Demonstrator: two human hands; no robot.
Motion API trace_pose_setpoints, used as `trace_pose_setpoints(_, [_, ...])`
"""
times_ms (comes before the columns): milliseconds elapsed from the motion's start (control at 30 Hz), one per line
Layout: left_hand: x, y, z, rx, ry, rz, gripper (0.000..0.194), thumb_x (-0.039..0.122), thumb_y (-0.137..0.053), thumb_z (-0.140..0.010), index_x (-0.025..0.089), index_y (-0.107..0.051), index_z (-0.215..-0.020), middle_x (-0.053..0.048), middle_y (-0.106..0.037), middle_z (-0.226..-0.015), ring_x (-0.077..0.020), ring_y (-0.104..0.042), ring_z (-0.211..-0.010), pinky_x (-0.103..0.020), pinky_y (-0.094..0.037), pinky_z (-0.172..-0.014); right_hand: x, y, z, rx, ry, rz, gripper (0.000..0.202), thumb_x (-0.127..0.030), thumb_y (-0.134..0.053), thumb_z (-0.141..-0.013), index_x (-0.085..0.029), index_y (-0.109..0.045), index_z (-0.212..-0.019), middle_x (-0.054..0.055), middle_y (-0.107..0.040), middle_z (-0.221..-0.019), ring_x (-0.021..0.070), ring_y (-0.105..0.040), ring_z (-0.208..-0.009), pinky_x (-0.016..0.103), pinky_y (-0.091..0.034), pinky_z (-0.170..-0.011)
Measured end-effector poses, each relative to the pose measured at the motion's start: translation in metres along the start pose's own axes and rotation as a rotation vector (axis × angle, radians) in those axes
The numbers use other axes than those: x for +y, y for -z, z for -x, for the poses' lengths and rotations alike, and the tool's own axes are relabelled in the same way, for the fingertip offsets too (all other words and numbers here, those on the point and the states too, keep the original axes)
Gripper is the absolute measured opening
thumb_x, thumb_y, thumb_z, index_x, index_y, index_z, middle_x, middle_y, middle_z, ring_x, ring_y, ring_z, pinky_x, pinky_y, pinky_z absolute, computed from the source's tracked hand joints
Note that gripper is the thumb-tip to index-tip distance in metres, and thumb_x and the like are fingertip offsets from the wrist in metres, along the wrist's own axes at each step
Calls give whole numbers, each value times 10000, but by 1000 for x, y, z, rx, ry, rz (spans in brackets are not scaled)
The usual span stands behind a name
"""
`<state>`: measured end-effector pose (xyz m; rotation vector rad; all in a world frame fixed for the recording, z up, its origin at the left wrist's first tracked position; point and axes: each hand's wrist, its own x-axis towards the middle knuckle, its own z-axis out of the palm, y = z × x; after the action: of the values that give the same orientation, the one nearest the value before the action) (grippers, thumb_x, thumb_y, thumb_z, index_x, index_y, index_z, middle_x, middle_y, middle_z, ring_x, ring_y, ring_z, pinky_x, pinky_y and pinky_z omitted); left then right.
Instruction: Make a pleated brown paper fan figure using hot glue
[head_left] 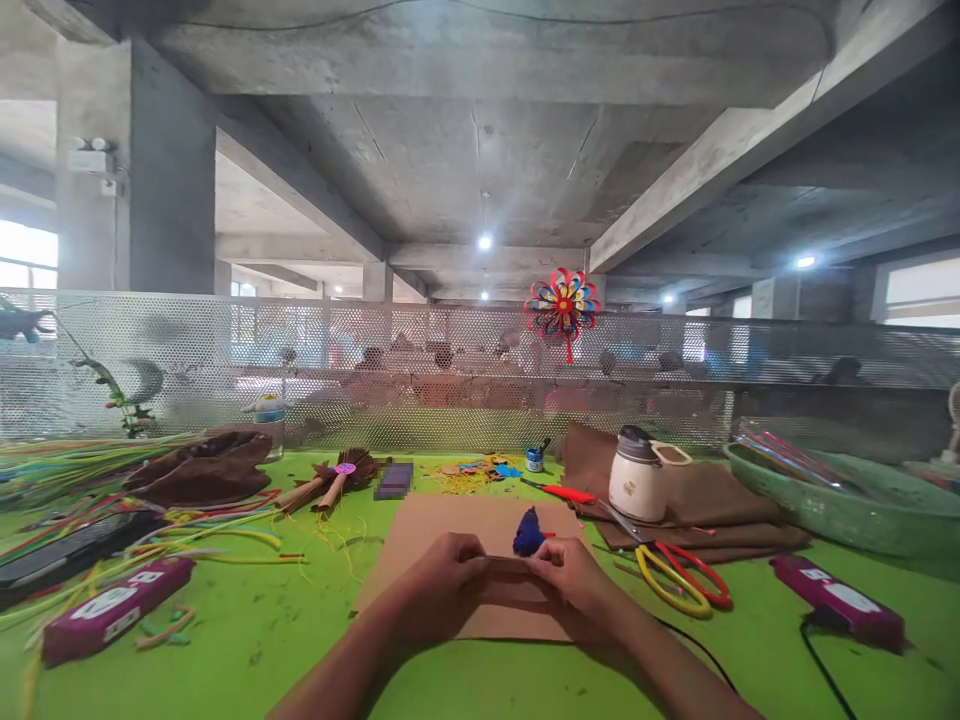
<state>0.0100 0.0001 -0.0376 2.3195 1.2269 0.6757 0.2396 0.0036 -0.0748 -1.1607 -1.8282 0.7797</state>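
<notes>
Over a brown sheet of cardboard (420, 525) lying on the green table, my left hand (454, 572) and my right hand (568, 572) pinch the two ends of a narrow brown strip (510, 566). It stretches level between my fingertips, and its material is hard to make out. Both hands are closed, thumbs against fingers. Just behind the strip, near my right fingertips, sits a small dark blue bundle (529, 532) with a bit of red beside it. Part of the cardboard is hidden under my hands.
To the right lie scissors with yellow and red handles (694, 585), a cream jug (636, 478), folded brown cloth (712, 500) and a green basket (847, 520). Purple power strips (116, 608) lie at both sides. Coloured strands (225, 530) spread leftward. A perforated screen (450, 370) stands behind.
</notes>
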Motion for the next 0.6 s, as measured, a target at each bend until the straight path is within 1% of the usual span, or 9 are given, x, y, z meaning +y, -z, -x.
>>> trace_pose_setpoints(67, [-2,0,-1,25,-36,-33,230,323,-459,-785,147,-572,-689,-22,-574,-670,-125,-483,-615,-221,-335,-550,-5,0,4,8,27,60,356,-493,-532,-768,-152,-604,-699,5,-571,-565,115,-463,-472,227,-315,-436])
trace_pose_setpoints(133, [-3,1,-2,46,-44,-30,240,339,-463,-794,147,-572,-700,-21,-580,-679,-123,-489,-616,-218,-332,-541,-11,1,7,27,95,135,342,-471,-523,-786,-150,-608,-706,21,-602,-613,135,-510,-545,239,-360,-501])
trace_pose_setpoints(200, [-3,5,-2,36,-36,-1,257,361,-476,-796,145,-558,-684,-11,-574,-649,-114,-485,-586,-212,-330,-524,-17,3,10,46,161,172,328,-447,-527,-794,-148,-607,-689,33,-621,-657,149,-531,-620,250,-385,-571])
trace_pose_setpoints(233, [-2,7,-3,10,-40,27,275,376,-469,-807,144,-555,-686,-6,-569,-627,-110,-486,-573,-209,-337,-524,-19,5,11,28,172,171,323,-439,-521,-801,-147,-606,-691,31,-617,-657,145,-524,-617,250,-383,-574])
trace_pose_setpoints(300, [-1,11,-3,-43,-62,68,319,416,-455,-823,143,-553,-688,1,-566,-584,-103,-490,-548,-206,-348,-527,-22,8,14,36,166,151,322,-441,-524,-800,-149,-598,-688,19,-590,-627,129,-490,-575,241,-362,-539])
trace_pose_setpoints(367, [0,13,-4,-70,-93,84,339,445,-466,-822,143,-559,-700,6,-570,-567,-95,-494,-543,-204,-358,-549,-24,11,17,41,157,132,337,-463,-534,-789,-154,-579,-663,-3,-544,-563,115,-455,-527,232,-334,-503])
trace_pose_setpoints(467, [-1,12,-8,-103,-116,183,350,458,-489,-810,135,-554,-694,5,-569,-554,-89,-494,-514,-206,-355,-527,-25,17,20,-11,132,66,345,-482,-546,-780,-157,-565,-664,-20,-522,-528,99,-438,-484,223,-325,-482])
trace_pose_setpoints(500, [-3,10,-9,-116,-120,212,348,457,-501,-806,132,-554,-695,4,-570,-557,-87,-493,-512,-205,-352,-521,-25,19,21,-44,104,64,346,-486,-549,-778,-157,-567,-673,-21,-524,-518,95,-439,-465,220,-322,-470])
trace_pose_setpoints(600, [-5,7,-13,-160,-107,249,349,457,-531,-788,120,-569,-708,5,-566,-565,-81,-478,-503,-211,-355,-522,-26,22,22,-86,27,36,363,-513,-559,-763,-158,-570,-690,-32,-515,-465,82,-424,-393,210,-300,-419])
